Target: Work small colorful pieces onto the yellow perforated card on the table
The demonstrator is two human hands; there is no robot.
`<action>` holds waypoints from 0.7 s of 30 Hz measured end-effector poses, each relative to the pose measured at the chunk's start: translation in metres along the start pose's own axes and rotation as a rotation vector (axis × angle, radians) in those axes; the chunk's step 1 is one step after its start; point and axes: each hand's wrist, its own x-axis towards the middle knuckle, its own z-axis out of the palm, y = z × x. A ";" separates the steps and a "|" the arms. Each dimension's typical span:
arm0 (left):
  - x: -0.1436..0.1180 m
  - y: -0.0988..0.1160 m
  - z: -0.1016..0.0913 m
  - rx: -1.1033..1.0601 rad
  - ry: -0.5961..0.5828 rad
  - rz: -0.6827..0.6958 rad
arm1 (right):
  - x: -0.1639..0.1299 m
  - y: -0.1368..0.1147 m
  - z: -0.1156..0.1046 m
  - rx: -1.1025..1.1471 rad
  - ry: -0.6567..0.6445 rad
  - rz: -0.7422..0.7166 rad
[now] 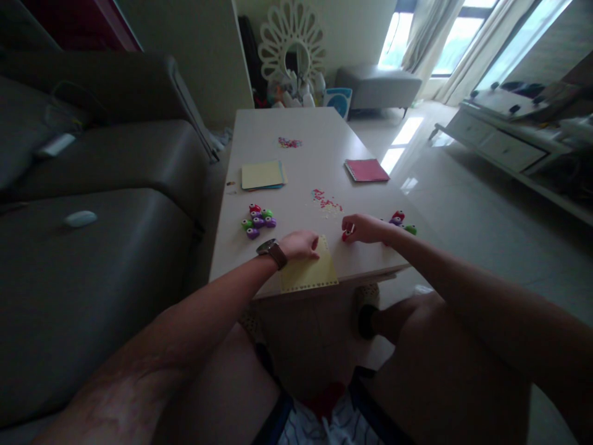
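Note:
My left hand (300, 245), with a watch on the wrist, rests on a yellow sheet of paper (309, 274) at the near edge of the white table (296, 133). The sheet has small holes punched along its edges. My right hand (360, 228) is closed around a small red paper punch (345, 235) just to the right of the sheet. Red and white paper bits (327, 202) lie beyond my hands.
A cluster of coloured punches (257, 222) sits left of my hands, a few more punches (402, 220) to the right. A yellow paper stack (262, 175), a red paper stack (366, 170) and more scraps (290, 143) lie farther back. A dark sofa (92, 204) stands left.

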 end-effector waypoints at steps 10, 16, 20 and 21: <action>0.002 -0.005 0.005 -0.003 0.016 0.010 | 0.035 0.010 0.000 0.282 0.142 -0.091; -0.003 0.003 -0.001 0.022 -0.004 -0.017 | 0.036 0.001 -0.014 0.276 0.253 -0.005; -0.006 0.007 -0.003 0.048 -0.002 -0.013 | 0.027 -0.005 -0.020 0.271 0.109 -0.079; -0.007 0.008 -0.003 0.048 0.000 -0.013 | 0.025 -0.006 -0.020 0.281 0.085 -0.087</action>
